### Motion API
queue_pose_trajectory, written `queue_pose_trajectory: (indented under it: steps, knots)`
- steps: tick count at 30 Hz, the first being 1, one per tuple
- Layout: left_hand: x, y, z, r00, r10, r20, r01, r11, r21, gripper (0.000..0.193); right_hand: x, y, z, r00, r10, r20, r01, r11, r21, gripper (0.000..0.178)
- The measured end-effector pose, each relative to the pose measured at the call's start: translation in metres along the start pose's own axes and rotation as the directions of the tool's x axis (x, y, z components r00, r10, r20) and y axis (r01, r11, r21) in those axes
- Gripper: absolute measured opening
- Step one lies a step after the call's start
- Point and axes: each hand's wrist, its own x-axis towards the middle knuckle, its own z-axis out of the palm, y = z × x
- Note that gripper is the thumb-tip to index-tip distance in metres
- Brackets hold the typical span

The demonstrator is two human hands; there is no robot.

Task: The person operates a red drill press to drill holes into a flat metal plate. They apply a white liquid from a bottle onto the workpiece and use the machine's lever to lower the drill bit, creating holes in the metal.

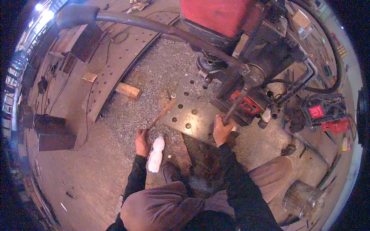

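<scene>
My right hand (222, 131) is closed round a long lever handle (233, 107) of a red and black drilling machine (216, 19). That machine stands on a steel plate (196, 123) with several round holes, its cutter (207, 79) over the far part of the plate. My left hand (142, 143) grips a thin brownish stick (162, 114), whose pale tip reaches the plate's left edge. Next to this hand lies a white plastic bottle (155, 154). Another lever (154, 26) with a thick black grip extends from the machine toward the far left.
Metal shavings (131, 104) cover the ground left of the plate. Beyond them lie a long perforated steel strip (111, 82) and a wooden block (128, 91). A red and black power tool (323, 115) rests at right, a metal can (302, 198) near my right knee. A thick black cable (339, 57) curves at far right.
</scene>
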Motion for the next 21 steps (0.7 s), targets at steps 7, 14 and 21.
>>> queue_pose_trajectory:
  steps: [7, 14, 21]
  knots:
    - [0.065, 0.036, 0.041, 0.956, 0.265, 0.124, -0.246, 0.957, -0.151, 0.025, -0.005, -0.009, 0.012, 0.999, 0.025, -0.038, -0.027, 0.998, -0.051, 0.019]
    - [0.100, 0.053, 0.076, 0.894, 0.304, 0.331, -0.295, 0.952, -0.077, 0.025, -0.011, -0.020, 0.016, 0.994, 0.085, -0.072, -0.085, 0.996, -0.001, 0.022]
    - [0.156, 0.069, 0.090, 0.983, 0.174, 0.060, -0.182, 0.969, 0.169, 0.020, -0.007, -0.011, 0.005, 1.000, 0.021, -0.016, -0.021, 1.000, -0.001, 0.015]
